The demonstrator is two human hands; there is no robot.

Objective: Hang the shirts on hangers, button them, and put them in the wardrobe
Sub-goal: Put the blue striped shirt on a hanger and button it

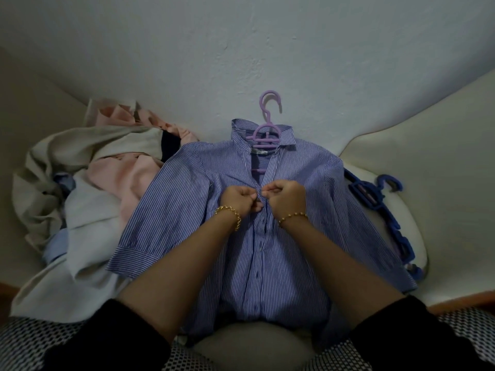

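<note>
– So, the hands?
– Curled tight, the fingers (247,195) of the left hand (239,200) and right hand (285,197) pinch the front of a blue-striped cotton shirt (267,263) on a lilac plastic hanger (267,129), on a cream cushion (388,156).

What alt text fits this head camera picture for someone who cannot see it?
The left hand and right hand pinch the front edges of a blue striped shirt; the shirt lies flat with a purple hanger inside it. A pile of pink and beige clothes lies left of it, blue hangers right.
</note>
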